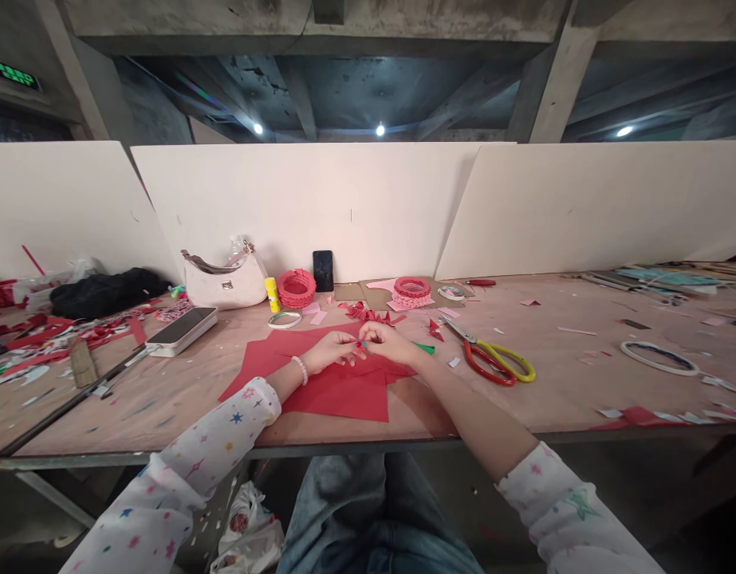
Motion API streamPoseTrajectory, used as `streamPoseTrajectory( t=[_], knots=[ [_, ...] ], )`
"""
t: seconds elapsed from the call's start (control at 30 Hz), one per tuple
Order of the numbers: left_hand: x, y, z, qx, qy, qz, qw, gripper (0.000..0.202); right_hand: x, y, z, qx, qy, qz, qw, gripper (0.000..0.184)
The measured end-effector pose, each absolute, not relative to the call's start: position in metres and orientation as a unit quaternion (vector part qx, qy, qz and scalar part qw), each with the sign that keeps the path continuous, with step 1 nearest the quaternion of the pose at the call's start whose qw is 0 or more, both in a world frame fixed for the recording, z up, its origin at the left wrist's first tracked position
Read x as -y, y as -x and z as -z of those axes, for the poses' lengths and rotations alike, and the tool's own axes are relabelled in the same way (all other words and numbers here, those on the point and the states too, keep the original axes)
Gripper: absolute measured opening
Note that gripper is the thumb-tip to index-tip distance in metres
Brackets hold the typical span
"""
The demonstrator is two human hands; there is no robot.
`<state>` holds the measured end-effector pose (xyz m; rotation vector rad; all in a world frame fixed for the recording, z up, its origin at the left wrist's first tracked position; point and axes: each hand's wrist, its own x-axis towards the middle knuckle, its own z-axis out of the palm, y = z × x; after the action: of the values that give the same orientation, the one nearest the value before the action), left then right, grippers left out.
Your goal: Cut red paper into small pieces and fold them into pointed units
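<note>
Head view: red paper piece (pixel 360 346) pinched between left hand (pixel 335 349) and right hand (pixel 389 341)

Both hands meet over flat red paper sheets (pixel 337 383) on the wooden surface (pixel 552 383); left hand (pixel 335 351) and right hand (pixel 387 341) pinch a small folded red paper piece (pixel 360 347). Red-and-yellow-handled scissors (pixel 493 360) lie just to the right.

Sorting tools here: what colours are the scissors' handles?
One red, one yellow, on the scissors; the head view shows them best.
</note>
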<state>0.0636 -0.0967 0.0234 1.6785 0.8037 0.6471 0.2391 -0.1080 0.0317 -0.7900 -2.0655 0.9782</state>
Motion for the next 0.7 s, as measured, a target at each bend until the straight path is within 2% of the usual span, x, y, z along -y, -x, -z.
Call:
streamPoseTrajectory(
  t=[0.3, 0.7],
  knots=[
    [0.0972, -0.0657, -0.0204, -0.331, -0.786, -0.258, 0.454, 0.024, 0.1093, -0.2391, -0.0349, 0.783, 0.312, -0.397, 0.363, 0.01],
    [0.0992, -0.0676, -0.0206, -0.315, -0.789, -0.263, 0.457, 0.017, 0.1096, -0.2367, -0.0331, 0.793, 0.315, -0.358, 0.379, 0.016]
  ],
)
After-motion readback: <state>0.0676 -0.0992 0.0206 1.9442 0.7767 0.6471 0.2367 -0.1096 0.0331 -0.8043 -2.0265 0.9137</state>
